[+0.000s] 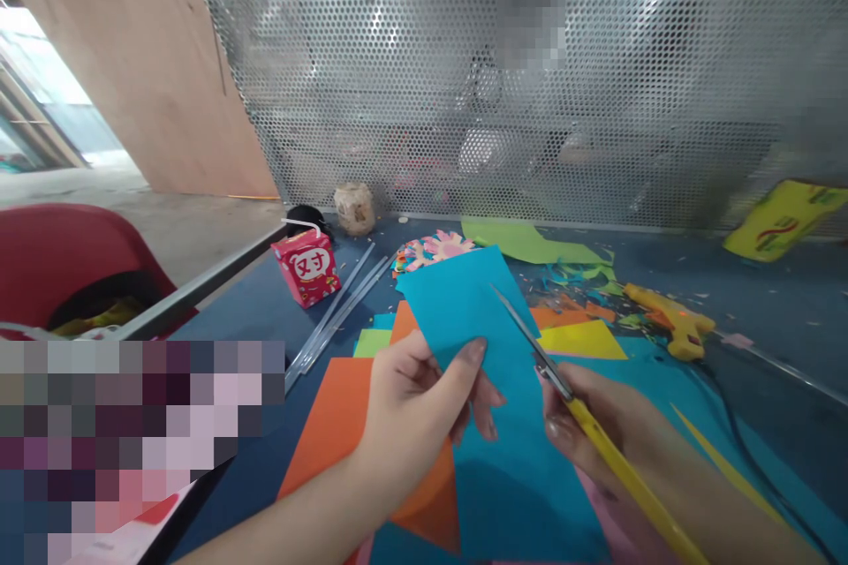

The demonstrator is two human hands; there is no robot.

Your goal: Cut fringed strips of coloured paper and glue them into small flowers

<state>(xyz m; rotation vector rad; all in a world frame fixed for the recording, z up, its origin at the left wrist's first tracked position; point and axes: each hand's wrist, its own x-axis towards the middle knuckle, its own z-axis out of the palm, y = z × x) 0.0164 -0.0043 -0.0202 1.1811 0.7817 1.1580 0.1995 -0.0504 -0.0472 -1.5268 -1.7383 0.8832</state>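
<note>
A blue sheet of paper (464,300) is pinched in my left hand (424,397), with the thumb on its face and the fingers behind. My right hand (613,424) grips a pair of scissors (563,384) with a long yellow handle. Their metal blades point up and to the left, near the sheet's right edge; whether they touch it I cannot tell. Below both hands lie an orange sheet (337,415) and a larger blue sheet (523,494), with pink paper partly covered underneath.
A yellow glue gun (676,318) with a dark cord lies to the right, near paper scraps (570,278). Clear sticks (337,309), a red drink carton (308,267) and a jar (355,208) stand or lie left. A perforated metal panel (397,62) borders the table's back.
</note>
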